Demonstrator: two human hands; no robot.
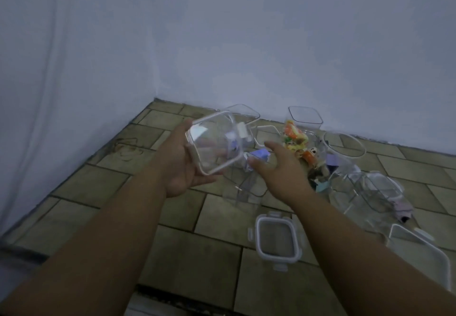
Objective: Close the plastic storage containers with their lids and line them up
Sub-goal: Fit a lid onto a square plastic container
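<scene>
My left hand (181, 161) grips a clear square lid (216, 143) with a white rim and a white clip, held tilted above the floor. My right hand (278, 165) hovers just right of it with fingers spread, holding nothing. Under both hands stands an open clear container (243, 192) with purple-and-white paper inside. A small lid with white snap clips (275, 239) lies flat on the tiles near me. Open clear containers stand at the back (243, 114) (306, 116).
The tiled floor (98, 204) meets a white wall at the back and a white cloth on the left. Colourful packets (297, 143) lie in the middle. A round clear tub (344, 148), a tipped container (377, 192) and a large lid (419, 254) crowd the right.
</scene>
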